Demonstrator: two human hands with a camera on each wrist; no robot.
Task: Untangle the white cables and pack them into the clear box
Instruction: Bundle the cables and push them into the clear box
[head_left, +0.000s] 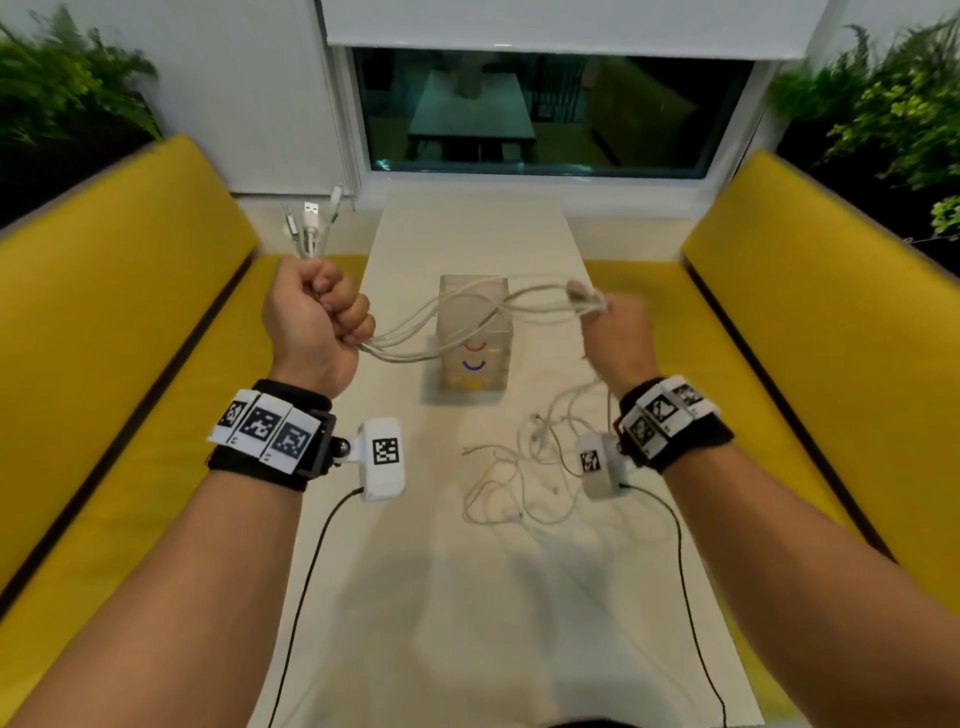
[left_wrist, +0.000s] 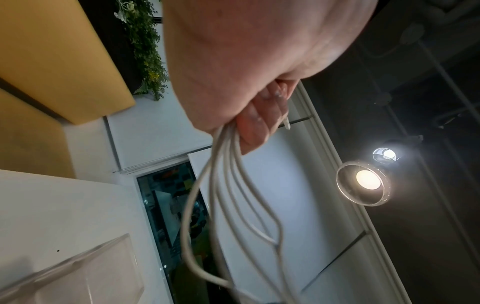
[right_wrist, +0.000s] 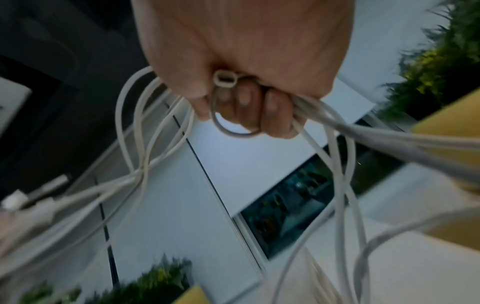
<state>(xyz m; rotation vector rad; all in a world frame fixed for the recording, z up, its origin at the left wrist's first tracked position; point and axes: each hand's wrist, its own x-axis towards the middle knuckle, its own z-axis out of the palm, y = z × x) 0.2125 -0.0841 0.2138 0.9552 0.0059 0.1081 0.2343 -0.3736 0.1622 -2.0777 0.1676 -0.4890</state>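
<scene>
Loose cables (head_left: 524, 467) lie tangled on the table (head_left: 441, 597) at 5 o'clock from the box (head_left: 474, 332). Left hand (head_left: 311, 317) fisted tight around a cable bundle (head_left: 441, 332), plugs (head_left: 311, 218) sticking up at 12. Right hand (head_left: 618, 327) clenched on the bundle's other end. Strands sag between, across the box.

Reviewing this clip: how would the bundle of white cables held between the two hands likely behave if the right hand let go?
The bundle of thin white cables sags between the left hand and right hand, so it looks floppy and would probably drop limp from the left fist. Its strands splay apart, so they would likely retangle. It seems light, so it probably wouldn't tip the clear plastic box.
</scene>
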